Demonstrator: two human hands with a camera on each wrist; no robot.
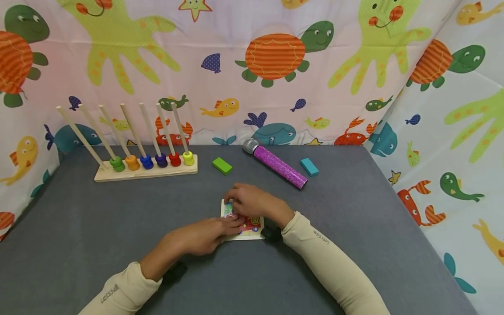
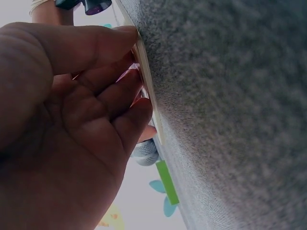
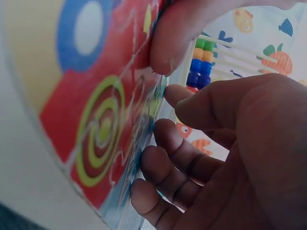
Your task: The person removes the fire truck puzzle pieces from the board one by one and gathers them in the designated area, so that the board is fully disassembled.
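Under both hands lies a small puzzle board (image 1: pixel 252 229) on the grey tabletop (image 1: pixel 118 218); the left hand (image 1: pixel 208 234) presses its near edge with straight fingers, the right hand (image 1: pixel 252 202) rests relaxed fingertips on its pieces. Beyond them lie a microphone (image 1: pixel 275 163) and 2 blocks

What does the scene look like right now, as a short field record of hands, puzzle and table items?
Left hand: fingers touch the puzzle board's near-left edge
Right hand: fingertips rest on the board's far-left part
Puzzle board: flat on the grey table, colourful picture up
Peg rack: far left, one coloured ring on most pegs
Green block: behind the board
Toy microphone: purple, lying flat
Blue block: right of the microphone
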